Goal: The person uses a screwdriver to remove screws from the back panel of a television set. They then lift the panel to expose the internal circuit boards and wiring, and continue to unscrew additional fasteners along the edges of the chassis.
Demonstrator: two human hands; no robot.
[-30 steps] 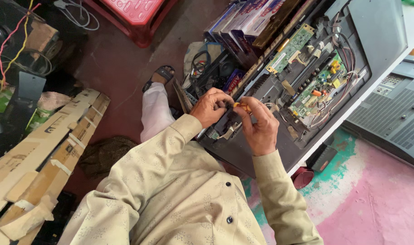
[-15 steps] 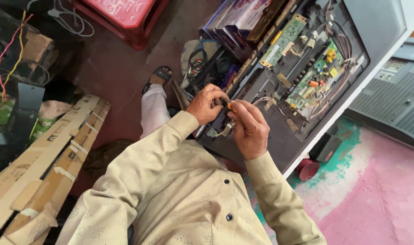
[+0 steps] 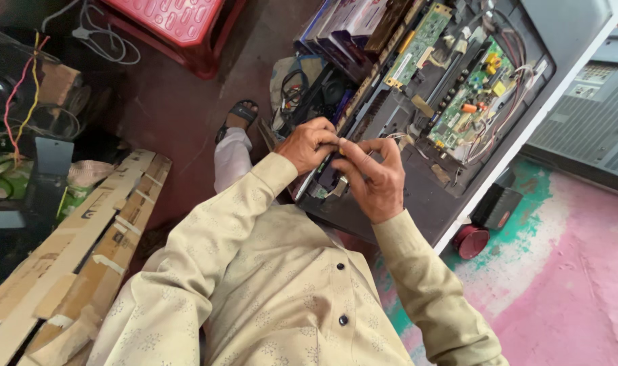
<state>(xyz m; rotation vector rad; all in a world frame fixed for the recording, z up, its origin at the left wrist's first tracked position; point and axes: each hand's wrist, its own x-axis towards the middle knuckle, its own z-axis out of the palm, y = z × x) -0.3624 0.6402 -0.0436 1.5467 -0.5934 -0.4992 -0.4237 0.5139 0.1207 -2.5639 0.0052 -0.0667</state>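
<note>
My left hand (image 3: 312,144) and my right hand (image 3: 375,177) meet fingertip to fingertip over the lower edge of an opened flat television (image 3: 417,200) that lies back-up. Both pinch a thin pale wire (image 3: 367,157) between thumbs and fingers. What the wire's ends join is hidden by the fingers. Beneath the hands sit a dark connector and a small board at the panel's edge. A green circuit board (image 3: 473,102) with yellow and orange parts lies further up the panel. A second, narrower green board (image 3: 417,44) lies beyond it. Beige sleeves cover both my arms.
Long cardboard boxes (image 3: 72,251) lie at the left. A red plastic stool (image 3: 187,27) stands at the top, my sandalled foot (image 3: 238,116) below it. A grey slatted casing (image 3: 593,129) is at the right. A black box (image 3: 495,207) and a red round object (image 3: 470,240) sit by the panel.
My hands have drawn away from the large green board toward the panel's lower edge and closed together. The small orange piece seen between my fingers earlier no longer shows.
</note>
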